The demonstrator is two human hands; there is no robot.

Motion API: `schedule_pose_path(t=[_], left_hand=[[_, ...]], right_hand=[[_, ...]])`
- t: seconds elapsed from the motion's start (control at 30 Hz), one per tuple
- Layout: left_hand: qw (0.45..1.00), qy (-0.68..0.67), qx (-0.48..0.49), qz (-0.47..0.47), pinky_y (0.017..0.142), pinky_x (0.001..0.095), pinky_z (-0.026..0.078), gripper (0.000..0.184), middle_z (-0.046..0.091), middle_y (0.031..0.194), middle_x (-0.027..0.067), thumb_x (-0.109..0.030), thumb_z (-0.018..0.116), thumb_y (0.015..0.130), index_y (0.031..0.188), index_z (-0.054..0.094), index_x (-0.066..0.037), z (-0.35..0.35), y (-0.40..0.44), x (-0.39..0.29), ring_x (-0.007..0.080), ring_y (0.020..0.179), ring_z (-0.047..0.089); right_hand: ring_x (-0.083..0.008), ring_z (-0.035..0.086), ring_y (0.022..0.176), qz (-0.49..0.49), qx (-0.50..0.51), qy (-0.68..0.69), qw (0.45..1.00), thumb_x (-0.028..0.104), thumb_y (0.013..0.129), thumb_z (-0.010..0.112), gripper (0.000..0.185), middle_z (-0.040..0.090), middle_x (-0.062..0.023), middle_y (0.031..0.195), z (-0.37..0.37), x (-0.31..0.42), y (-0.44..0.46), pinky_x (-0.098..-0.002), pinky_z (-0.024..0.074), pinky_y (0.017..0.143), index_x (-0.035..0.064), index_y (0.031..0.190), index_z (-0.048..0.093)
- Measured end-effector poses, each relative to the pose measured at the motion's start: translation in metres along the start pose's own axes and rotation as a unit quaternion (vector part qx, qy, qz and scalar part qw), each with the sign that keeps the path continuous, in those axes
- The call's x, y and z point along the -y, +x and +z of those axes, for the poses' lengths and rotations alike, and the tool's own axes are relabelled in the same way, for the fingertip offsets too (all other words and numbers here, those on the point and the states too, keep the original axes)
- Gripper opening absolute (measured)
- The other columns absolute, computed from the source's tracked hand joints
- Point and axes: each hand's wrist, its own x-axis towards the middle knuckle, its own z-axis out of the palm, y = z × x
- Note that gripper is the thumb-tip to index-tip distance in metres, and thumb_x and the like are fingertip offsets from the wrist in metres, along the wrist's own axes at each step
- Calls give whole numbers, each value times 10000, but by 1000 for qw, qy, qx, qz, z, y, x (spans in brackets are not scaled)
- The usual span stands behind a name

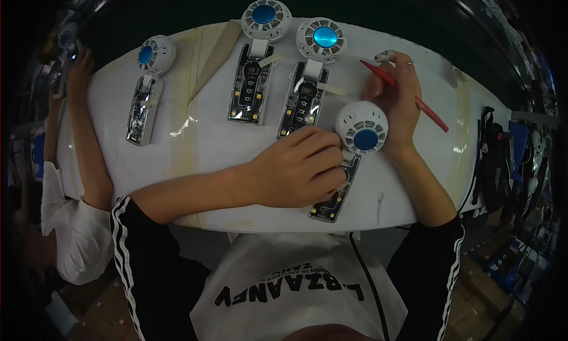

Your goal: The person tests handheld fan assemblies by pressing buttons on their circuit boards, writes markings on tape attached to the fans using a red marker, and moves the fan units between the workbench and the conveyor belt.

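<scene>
My left hand (302, 169) is closed over the middle of the nearest device, its fingers curled around the part below the round white head (362, 128) with a blue centre. The lower end of its dark circuit board (325, 211) shows beneath my fingers. A red pen (432, 113) lies across my right hand (397, 98), whose fingers are bent around it, right of the white head. Just beyond my left hand lies a similar device (305, 101). Another device (249, 83) is to the left of that one.
A further device (142, 110) lies on the white table (219, 151) at the left, near tape strips and a beige flat piece (216, 60). At the far left, a co-worker's arms (86, 140) reach toward another device. A black bag (496, 163) hangs at the right.
</scene>
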Motion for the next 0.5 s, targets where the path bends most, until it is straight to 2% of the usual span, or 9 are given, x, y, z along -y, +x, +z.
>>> schedule_pose_path(t=[0.07,0.13,0.2,0.23,0.3,0.33,0.37,0.43,0.5], left_hand=[[1000,-14,12,-10,761,364,481,173,501,822,71,-134,633,636,700,489,-64,12,11,-7,249,896,517],[999,45,6,18,701,347,507,198,518,839,82,-143,647,651,671,470,-58,15,9,-13,264,855,536],[999,42,3,0,744,356,499,155,505,829,83,-144,604,660,682,476,-59,19,5,-20,267,876,529],[999,42,-3,-14,787,364,491,117,493,819,83,-145,560,668,693,482,-61,21,6,-22,271,897,522],[998,46,-27,-22,786,360,492,121,491,815,84,-144,562,666,689,477,-61,32,10,-24,276,892,524],[998,45,-49,-22,784,356,494,126,488,810,85,-143,564,663,685,471,-61,38,13,-26,282,887,525],[997,48,-52,-28,784,356,494,126,488,810,85,-143,564,663,685,471,-61,44,18,-28,282,887,525],[996,59,-61,-11,771,344,498,120,487,797,74,-143,573,677,695,485,-64,55,27,-27,252,874,536],[996,21,-77,-38,750,326,506,137,500,813,70,-144,603,674,692,490,-67,63,39,-23,241,864,549]], right_hand=[[-122,441,551,-5,8,17,1000,317,940,376,299,443,-46,605,-14,0,-1,-247,389,548,35,1002,452],[-143,471,579,-21,16,27,999,306,941,369,304,454,-59,626,-18,0,-7,-266,419,581,24,1033,436],[-175,485,611,-124,-14,-35,992,268,950,329,299,473,-81,700,-21,8,-16,-307,437,613,8,1077,403],[-175,518,632,-195,19,-71,978,277,944,340,328,495,-94,764,-28,6,-23,-294,450,609,-7,1105,376],[-169,553,666,-261,79,-158,949,299,931,394,365,515,-121,807,-26,12,-42,-269,455,588,-16,1114,377],[-161,575,682,-322,124,-155,926,318,908,468,414,546,-136,834,-27,8,-43,-244,456,576,-26,1120,378],[-161,575,682,-320,130,-154,926,318,908,468,414,546,-136,834,-29,7,-41,-244,456,576,-26,1120,378],[-156,576,670,-351,117,-262,891,300,908,487,405,565,-128,789,-35,6,-34,-256,455,583,-20,1133,382],[-155,575,656,-350,111,-269,890,293,912,484,393,569,-120,754,-54,6,-24,-260,451,582,-10,1142,385]])
